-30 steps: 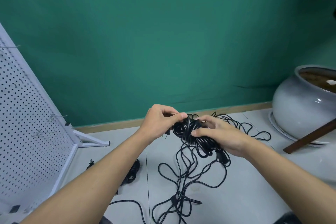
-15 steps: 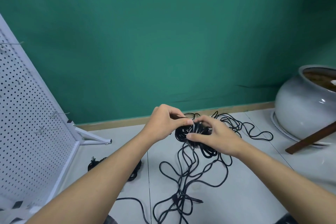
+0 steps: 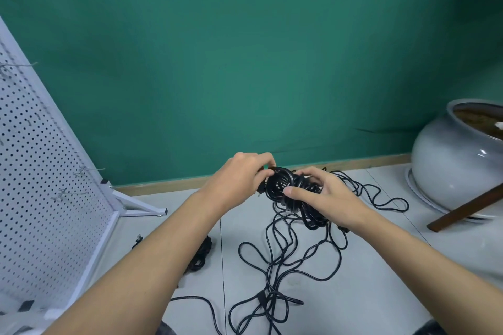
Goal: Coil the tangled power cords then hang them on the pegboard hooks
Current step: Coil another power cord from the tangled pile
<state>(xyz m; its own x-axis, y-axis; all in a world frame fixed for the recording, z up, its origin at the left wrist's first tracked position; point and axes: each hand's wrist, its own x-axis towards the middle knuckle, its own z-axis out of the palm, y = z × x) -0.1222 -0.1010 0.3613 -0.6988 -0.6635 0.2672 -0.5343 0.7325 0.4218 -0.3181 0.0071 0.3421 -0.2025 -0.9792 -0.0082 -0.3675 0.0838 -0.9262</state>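
Observation:
A black coiled power cord (image 3: 283, 185) is held up in front of me by both hands. My left hand (image 3: 239, 177) pinches the coil's left side, with a plug end just below its fingers. My right hand (image 3: 324, 196) grips the coil's right side, its thumb across the loops. Loose tangled black cord (image 3: 275, 261) hangs from the coil and spreads over the floor. A second coiled cord (image 3: 200, 254) lies on the floor, partly hidden by my left forearm. The white pegboard (image 3: 35, 185) leans at the left with wire hooks (image 3: 87, 170) on it.
A large grey ceramic pot (image 3: 457, 160) stands at the right with a brown wooden bar (image 3: 462, 211) leaning in front of it. The pegboard's white foot (image 3: 141, 205) reaches out over the pale floor. A green wall rises behind.
The coil has turned between my hands, so its round loops face me more. Both hands have shifted their hold slightly and stay on the coil.

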